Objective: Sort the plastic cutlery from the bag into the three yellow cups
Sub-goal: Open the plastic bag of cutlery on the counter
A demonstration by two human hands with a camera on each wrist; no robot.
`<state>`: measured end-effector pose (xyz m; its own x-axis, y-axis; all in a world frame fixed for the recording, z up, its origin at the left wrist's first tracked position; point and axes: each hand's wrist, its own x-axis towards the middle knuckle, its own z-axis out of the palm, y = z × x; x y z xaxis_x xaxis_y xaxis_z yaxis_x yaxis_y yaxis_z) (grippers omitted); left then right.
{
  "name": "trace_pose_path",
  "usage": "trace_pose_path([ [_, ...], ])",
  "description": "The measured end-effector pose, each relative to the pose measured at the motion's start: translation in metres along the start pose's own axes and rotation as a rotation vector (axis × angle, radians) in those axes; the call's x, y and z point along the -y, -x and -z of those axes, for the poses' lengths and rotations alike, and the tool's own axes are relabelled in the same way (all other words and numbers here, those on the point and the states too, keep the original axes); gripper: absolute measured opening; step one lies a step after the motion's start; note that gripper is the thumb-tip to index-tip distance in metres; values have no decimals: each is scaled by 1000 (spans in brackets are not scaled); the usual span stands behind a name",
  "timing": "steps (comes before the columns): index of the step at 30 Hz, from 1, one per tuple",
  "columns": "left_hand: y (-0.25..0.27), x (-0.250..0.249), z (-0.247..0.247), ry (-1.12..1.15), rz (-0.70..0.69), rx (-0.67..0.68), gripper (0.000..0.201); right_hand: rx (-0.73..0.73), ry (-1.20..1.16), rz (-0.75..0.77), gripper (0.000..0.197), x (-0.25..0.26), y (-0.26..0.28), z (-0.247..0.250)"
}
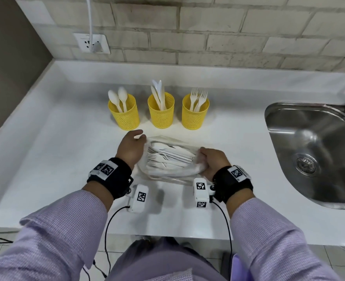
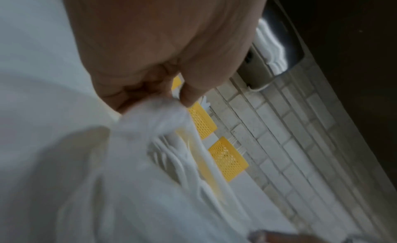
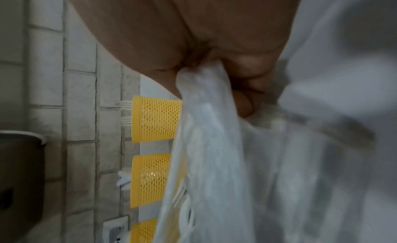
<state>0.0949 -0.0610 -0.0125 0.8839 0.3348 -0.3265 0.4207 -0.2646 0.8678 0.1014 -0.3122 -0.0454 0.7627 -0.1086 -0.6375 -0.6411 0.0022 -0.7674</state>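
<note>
The clear bag (image 1: 170, 159) of plastic cutlery lay on the white counter (image 1: 66, 159) just before the three yellow cups (image 1: 161, 110), which held spoons, knives and forks. Left hand (image 1: 130, 148) and right hand (image 1: 213, 162) each had a grip clamped on a bag edge

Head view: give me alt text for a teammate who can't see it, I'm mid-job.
Both hands, left hand and right hand, grip opposite ends of a clear bag of white plastic cutlery on a white counter. Behind it stand three yellow cups: spoon cup, knife cup, fork cup. A steel sink lies to the right.
</note>
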Motion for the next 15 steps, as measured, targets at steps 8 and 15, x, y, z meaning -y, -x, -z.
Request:
trace_pose_path([
  [8, 8, 22, 19, -247, 104, 167, 94, -110, 286, 294, 10, 16, 6, 3],
  [15, 16, 47, 16, -172, 194, 383, 59, 18, 649, 337, 20, 19, 18, -7],
])
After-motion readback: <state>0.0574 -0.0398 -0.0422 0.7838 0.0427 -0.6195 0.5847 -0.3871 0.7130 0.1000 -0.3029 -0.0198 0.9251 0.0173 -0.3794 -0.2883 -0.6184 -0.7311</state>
